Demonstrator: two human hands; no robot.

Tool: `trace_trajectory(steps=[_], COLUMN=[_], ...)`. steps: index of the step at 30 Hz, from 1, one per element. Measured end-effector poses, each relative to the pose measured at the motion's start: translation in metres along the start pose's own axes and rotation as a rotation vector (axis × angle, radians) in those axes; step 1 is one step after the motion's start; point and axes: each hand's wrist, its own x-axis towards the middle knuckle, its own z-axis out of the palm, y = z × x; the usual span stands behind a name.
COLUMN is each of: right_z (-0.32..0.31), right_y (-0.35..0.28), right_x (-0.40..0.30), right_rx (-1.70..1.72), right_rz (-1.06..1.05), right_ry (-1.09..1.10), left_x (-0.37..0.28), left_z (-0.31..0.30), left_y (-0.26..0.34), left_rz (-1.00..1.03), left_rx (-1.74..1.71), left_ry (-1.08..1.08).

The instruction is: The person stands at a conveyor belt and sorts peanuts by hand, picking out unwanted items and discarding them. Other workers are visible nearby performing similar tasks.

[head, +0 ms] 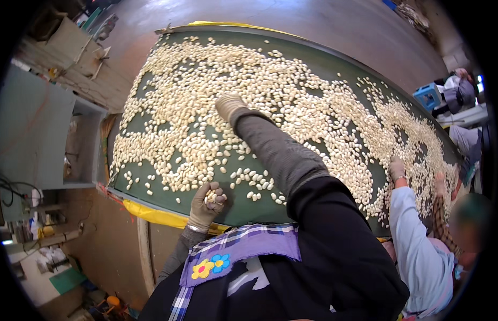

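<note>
White beans lie scattered in a loose layer over a green sorting table or belt. My left hand, in a pale work glove, is palm up near the table's near edge. Its curled fingers hold several beans. Stretched far across the table, my right hand is also gloved and reaches down among the beans. Its fingers are hidden beyond the back of the glove, so what it holds cannot be seen. Between my hands, small groups of beans rest on bare green surface.
At the right, a co-worker's gloved hand and a second person's hand touch the beans. More people are farther off near a blue crate. Yellow sheeting lines the near edge. A grey metal cabinet is at left.
</note>
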Motion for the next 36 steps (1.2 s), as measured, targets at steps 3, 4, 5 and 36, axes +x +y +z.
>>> trace_trajectory(steps=[3, 4, 5, 36], right_z=[-0.005, -0.008, -0.005, 0.071], right_y=[-0.001, 0.012, 0.025, 0.358], right_x=[-0.02, -0.034, -0.033, -0.225], right_rx=[-0.063, 0.033, 0.211, 1.817], right_rz=[-0.102, -0.061, 0.073, 0.407], right_ry=[-0.019, -0.071, -0.133, 0.485], left_x=[0.009, 0.014, 0.019, 0.052], left_z=[-0.003, -0.002, 0.0, 0.042], left_y=[-0.011, -0.013, -0.015, -0.106], left_rz=[-0.044, -0.036, -0.026, -0.024], left_rx=[0.003, 0.034, 0.064, 0.116], left_ry=[-0.161, -0.126, -0.089, -0.069])
